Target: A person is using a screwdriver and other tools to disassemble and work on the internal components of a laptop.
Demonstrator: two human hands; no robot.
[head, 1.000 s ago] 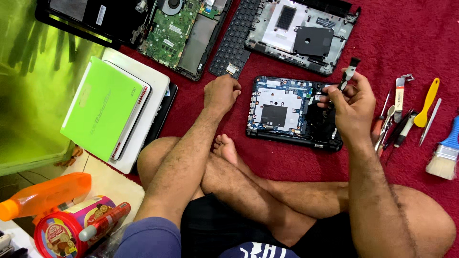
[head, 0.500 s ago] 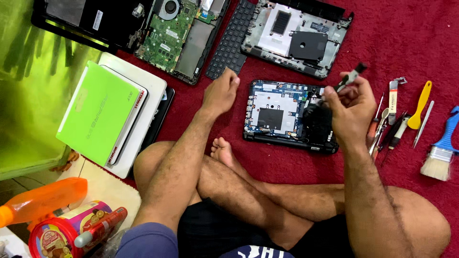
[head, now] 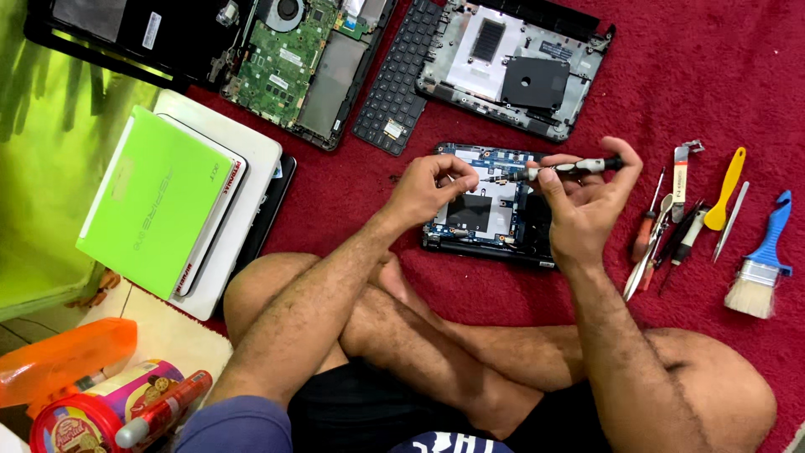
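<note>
At lower left stands a round tub with a red rim and a colourful printed wrap [head: 105, 411], with a red capped tube [head: 163, 408] leaning on it and an orange plastic bottle [head: 67, 361] lying beside it. A lime-green laptop lid [head: 155, 205] tops a stack at left.

Your right hand [head: 587, 205] is clamped on a slim black-and-grey precision screwdriver [head: 562, 170], held level above the small opened laptop with its blue circuit board exposed [head: 482, 205] on the red carpet [head: 713, 67]. Your left hand [head: 432, 184] pinches the screwdriver's metal tip, fingers together.
</note>
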